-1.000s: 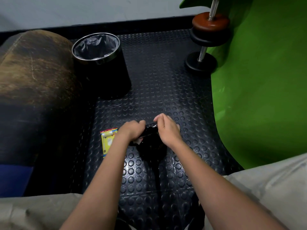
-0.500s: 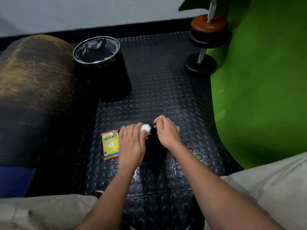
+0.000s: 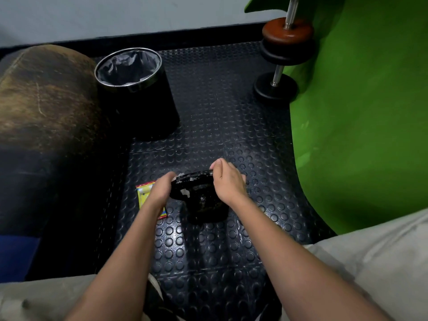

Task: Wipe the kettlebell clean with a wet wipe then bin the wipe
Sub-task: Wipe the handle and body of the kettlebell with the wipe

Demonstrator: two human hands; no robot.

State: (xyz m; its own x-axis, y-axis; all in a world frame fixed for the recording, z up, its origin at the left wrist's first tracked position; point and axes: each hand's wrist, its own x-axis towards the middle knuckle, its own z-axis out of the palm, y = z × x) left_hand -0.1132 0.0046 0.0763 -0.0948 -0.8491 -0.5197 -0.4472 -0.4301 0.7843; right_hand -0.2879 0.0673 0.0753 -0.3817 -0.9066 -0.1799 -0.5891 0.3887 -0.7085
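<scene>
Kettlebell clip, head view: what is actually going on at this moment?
A person is wiping a black kettlebell that stands on the studded floor mat. The right hand grips one end of the handle, and the left hand is at the other end with a white wet wipe peeking out under it. The handle looks wet. The lined bin stands beyond, to the left, and a yellow wipe packet lies beside the left wrist. The wipe is not yet binned.

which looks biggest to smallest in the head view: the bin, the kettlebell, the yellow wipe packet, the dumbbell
1. bin, clearly the largest.
2. kettlebell and dumbbell: close in apparent size; the dumbbell is farther off and cut by the frame edge, so unranked.
3. yellow wipe packet, smallest, partly hidden by the left forearm.
</scene>
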